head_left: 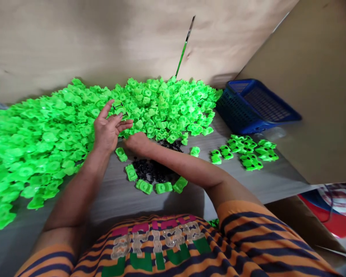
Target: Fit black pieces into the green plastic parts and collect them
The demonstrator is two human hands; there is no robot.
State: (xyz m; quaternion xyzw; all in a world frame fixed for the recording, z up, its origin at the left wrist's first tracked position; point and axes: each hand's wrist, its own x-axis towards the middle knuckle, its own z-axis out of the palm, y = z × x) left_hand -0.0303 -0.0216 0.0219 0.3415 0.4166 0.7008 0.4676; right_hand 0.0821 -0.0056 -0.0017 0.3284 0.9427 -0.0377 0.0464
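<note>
My left hand [106, 129] is raised over the big heap of bright green plastic toy car bodies [46, 134]. Between its thumb and forefinger it grips a green toy car [118, 109] with black axles across it. My right hand [137, 144] is curled low at the heap's front edge, just right of the left hand. Its fingertips are turned away, and anything in them is hidden. Under the right forearm lies a pile of small black axle parts [152, 171]. Several single car bodies, such as one green car body [144, 186], ring that pile.
Several green cars with black wheels [243, 145] sit in a group on the right of the grey table [242, 188]. Behind them a blue basket [233, 111] leans near a cardboard panel [311, 92]. A thin green-and-black stick [182, 55] rises against the wooden back wall.
</note>
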